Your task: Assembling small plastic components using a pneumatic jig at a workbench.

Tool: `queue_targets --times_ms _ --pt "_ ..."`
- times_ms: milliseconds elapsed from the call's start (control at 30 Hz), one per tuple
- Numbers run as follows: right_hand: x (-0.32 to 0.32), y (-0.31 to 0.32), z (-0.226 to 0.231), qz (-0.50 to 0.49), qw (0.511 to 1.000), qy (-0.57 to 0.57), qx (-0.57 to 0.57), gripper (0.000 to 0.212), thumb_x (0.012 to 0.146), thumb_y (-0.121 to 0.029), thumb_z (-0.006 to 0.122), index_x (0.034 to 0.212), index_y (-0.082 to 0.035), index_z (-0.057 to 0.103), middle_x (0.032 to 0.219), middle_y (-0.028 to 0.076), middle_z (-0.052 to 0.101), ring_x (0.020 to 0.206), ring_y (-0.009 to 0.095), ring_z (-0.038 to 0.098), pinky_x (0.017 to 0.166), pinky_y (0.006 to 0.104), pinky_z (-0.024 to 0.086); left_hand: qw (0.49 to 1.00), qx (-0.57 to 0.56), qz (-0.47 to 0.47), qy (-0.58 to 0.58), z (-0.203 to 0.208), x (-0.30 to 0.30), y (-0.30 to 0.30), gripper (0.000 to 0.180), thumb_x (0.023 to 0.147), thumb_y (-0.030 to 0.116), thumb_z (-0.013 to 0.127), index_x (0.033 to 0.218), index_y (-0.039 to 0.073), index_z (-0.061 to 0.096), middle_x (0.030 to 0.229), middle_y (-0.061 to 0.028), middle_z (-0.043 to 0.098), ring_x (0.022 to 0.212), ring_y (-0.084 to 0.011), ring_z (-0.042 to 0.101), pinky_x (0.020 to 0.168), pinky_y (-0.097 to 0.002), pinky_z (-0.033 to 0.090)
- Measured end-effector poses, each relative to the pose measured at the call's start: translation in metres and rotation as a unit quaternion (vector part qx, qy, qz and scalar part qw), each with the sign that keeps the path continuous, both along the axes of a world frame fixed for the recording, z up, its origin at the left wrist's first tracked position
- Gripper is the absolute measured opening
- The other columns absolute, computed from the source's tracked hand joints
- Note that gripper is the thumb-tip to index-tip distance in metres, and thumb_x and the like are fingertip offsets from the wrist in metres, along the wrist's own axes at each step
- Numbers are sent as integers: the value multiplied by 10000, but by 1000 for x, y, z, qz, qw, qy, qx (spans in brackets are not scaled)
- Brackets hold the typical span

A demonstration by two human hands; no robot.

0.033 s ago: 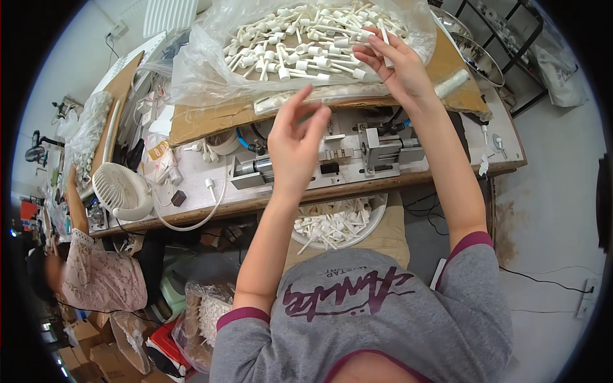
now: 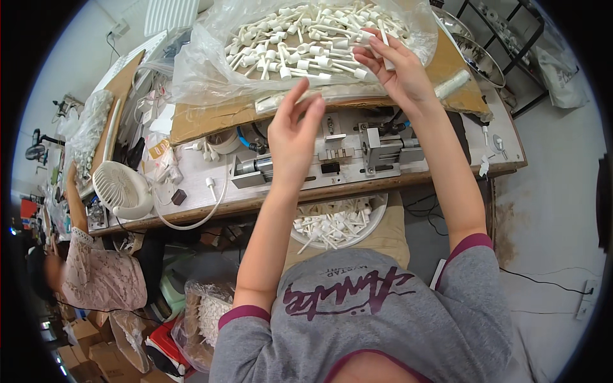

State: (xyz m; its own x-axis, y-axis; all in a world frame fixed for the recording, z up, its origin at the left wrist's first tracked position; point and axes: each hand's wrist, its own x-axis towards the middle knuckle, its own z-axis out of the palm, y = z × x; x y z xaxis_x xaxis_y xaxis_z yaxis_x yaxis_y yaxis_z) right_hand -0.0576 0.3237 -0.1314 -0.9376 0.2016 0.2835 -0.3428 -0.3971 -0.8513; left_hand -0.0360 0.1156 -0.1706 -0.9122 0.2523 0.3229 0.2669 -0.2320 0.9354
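My right hand (image 2: pixel 403 73) is raised over the near right of a pile of white plastic pieces (image 2: pixel 313 50), each with a thin stem and a wider round head. Its fingers close on one such white stemmed piece (image 2: pixel 384 33), held with the stem pointing away; another white head shows by the fingertips, and I cannot tell whether it is held. Nothing is in my left hand (image 2: pixel 292 137), whose thumb and fingers are apart above a metal clamping fixture (image 2: pixel 335 155) on the bench. The pile lies in a clear plastic bag (image 2: pixel 198 70) on cardboard.
A white tub (image 2: pixel 378 223) of similar pieces sits at my lap, below the bench edge. On the left are a small white fan (image 2: pixel 122 191) and a white hose (image 2: pixel 191 228). Another person (image 2: pixel 105 274) works at far left. Metal bowls (image 2: pixel 479 60) stand at far right.
My left hand has shifted slightly away from me and to the left, uncovering a bit more of the fixture. My right hand stays almost still with the white piece.
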Motion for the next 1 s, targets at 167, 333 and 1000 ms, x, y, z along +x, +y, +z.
queue_targets --times_ms 167,333,1000 --pt "38 -25 -17 178 976 9 -121 339 996 -113 535 1286 63 509 1041 133 658 946 186 678 831 281 584 931 231 -177 -220 6 -33 5 593 1014 275 532 1458 -55 321 1328 -185 546 1146 -248 589 990 -365 506" --pt "72 -37 -39 213 957 -32 -193 332 1002 -116 528 1284 57 507 1047 128 650 914 161 673 816 269 590 941 121 -251 -193 2 -20 -16 325 989 202 581 1199 -38 639 1094 -105 685 913 -115 629 742 -256 521" --pt "101 -19 -66 -81 986 -92 -116 218 952 -90 600 1144 12 574 955 79 629 843 145 653 739 263 545 948 -262 29 178 -50 63 -44 295 772 0 768 1061 18 712 1027 -85 641 844 -154 669 727 -292 583"
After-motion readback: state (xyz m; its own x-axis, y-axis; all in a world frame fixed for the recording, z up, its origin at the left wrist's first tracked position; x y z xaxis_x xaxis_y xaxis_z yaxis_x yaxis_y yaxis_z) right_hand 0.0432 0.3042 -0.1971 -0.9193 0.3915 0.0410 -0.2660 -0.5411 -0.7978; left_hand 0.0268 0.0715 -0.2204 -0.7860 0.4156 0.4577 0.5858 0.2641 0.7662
